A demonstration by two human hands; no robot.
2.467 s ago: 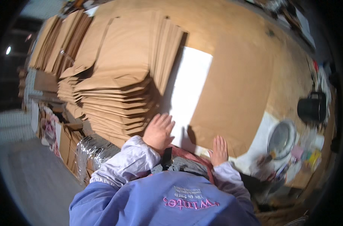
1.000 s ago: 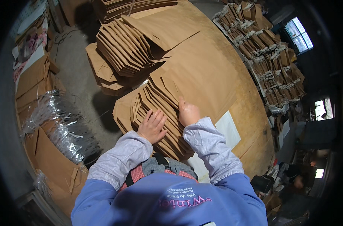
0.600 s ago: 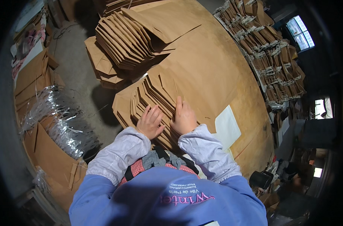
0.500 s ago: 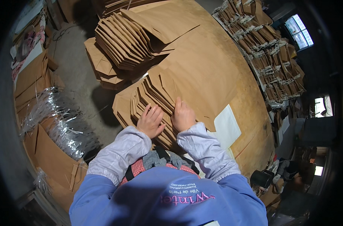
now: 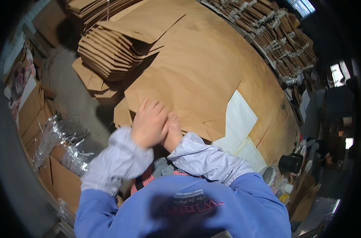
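Brown kraft paper bags [image 5: 184, 83] lie flat in a pile on the table in front of me, their folded bottom ends toward me. My left hand [image 5: 148, 125] rests over the near left edge of the top bag, fingers stretched out and side by side. Close against it, partly behind it, is my right hand [image 5: 173, 131] at the same edge. Its fingers are mostly hidden, so whether it grips the paper does not show. Farther left, a fanned stack of folded brown bags [image 5: 109, 51] leans over the table's edge.
White sheets [image 5: 242, 119] lie right of the bags on the wooden table [image 5: 264, 91]. Tied bundles of bags with white cords [image 5: 271, 35] line the far right side. At left are cardboard [image 5: 61, 178] and shiny plastic strips [image 5: 65, 146]. A black container [image 5: 290, 162] stands at lower right.
My hands have come together, the left partly over the right. The fanned bag edges that were under them no longer show; a smooth top bag lies there. The view has shifted.
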